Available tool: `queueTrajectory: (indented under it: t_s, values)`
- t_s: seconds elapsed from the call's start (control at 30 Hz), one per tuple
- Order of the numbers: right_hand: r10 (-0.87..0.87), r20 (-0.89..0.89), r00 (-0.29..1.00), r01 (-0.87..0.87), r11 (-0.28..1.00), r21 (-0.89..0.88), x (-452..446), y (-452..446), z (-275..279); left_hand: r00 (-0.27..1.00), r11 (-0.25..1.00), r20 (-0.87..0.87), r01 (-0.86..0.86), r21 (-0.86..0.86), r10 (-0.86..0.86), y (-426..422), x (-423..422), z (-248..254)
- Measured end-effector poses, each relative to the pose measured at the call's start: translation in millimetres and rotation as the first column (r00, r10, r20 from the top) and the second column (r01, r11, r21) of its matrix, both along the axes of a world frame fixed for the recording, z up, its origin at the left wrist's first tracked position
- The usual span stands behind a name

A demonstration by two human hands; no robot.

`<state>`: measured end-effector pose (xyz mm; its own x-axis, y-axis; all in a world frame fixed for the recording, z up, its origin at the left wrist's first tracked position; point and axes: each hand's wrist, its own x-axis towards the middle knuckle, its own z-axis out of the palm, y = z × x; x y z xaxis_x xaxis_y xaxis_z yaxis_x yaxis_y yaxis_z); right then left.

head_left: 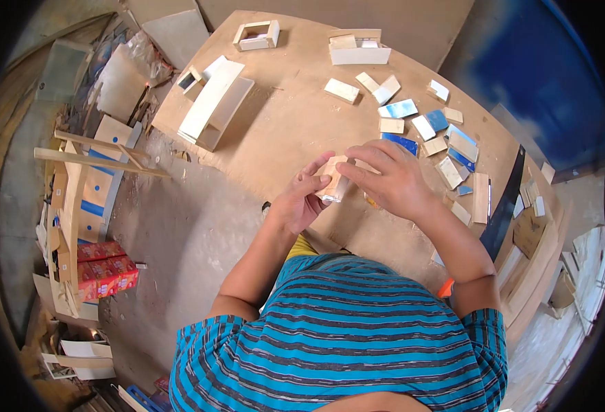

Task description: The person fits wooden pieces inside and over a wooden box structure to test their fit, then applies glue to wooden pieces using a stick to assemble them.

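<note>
A small pale wooden block (333, 180) is held up in front of my body, over the near part of the wooden table. My left hand (305, 194) wraps its fingers and thumb round the block's left side. From the right, my right hand (390, 180) reaches over with bent fingers, and its fingertips touch the block's upper right part. The block's lower end looks white. Part of its right side is hidden behind the right hand's fingers.
Loose wood pieces, some blue or white (398, 109), lie on the table (282, 103) beyond my right hand. Box-like wooden assemblies stand at its far edge (256, 36) and left (214, 103). Red boxes (107, 269) sit at left; an orange object (445, 288) lies by my right forearm.
</note>
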<state>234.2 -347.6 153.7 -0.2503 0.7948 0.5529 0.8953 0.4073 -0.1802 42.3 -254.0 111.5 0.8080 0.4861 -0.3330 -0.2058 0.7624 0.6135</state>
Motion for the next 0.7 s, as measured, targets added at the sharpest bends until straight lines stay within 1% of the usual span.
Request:
queueTrajectory:
  t_s: [0.1,0.2,0.23,0.3,0.33,0.4,0.43,0.5,0.53,0.6,0.7]
  values:
    - [0.031,-0.035,0.999,-0.031,1.000,0.005,-6,16,5,0.998,0.999,-0.042,-0.045,0.003,0.045,8,-9,-3]
    - [-0.046,-0.341,0.939,0.020,0.997,-0.080,-12,31,-3,0.990,0.994,0.093,-0.109,-0.018,0.110,19,-20,-16]
    - [-0.079,-0.413,0.907,0.018,0.988,-0.151,-12,36,-5,0.983,0.980,0.050,-0.182,0.084,0.178,21,-21,-18]
    - [-0.162,-0.539,0.826,-0.003,0.957,-0.291,-14,43,-9,0.947,0.908,-0.017,-0.303,0.289,0.321,22,-21,-18]
    - [-0.209,-0.638,0.741,-0.053,0.929,-0.366,-15,47,-11,0.938,0.866,-0.051,-0.294,0.404,0.342,24,-22,-15]
    - [-0.328,-0.779,0.535,-0.181,0.856,-0.485,-17,53,-18,0.919,0.833,-0.136,-0.263,0.487,0.370,26,-21,-12]
    - [-0.346,-0.781,0.520,-0.198,0.841,-0.504,-17,57,-22,0.906,0.815,-0.177,-0.244,0.526,0.385,28,-20,-12]
    - [-0.383,-0.784,0.489,-0.230,0.810,-0.539,-17,62,-27,0.926,0.827,-0.165,-0.211,0.520,0.340,34,-20,-17]
    - [-0.385,-0.771,0.507,-0.224,0.805,-0.549,-17,64,-27,0.935,0.833,-0.159,-0.194,0.518,0.317,37,-21,-20]
    - [-0.389,-0.746,0.540,-0.212,0.795,-0.568,-17,66,-26,0.936,0.831,-0.134,-0.215,0.513,0.325,39,-20,-28]
    - [-0.367,-0.665,0.651,-0.147,0.798,-0.585,-16,67,-18,0.938,0.816,-0.090,-0.239,0.527,0.333,38,-18,-29]
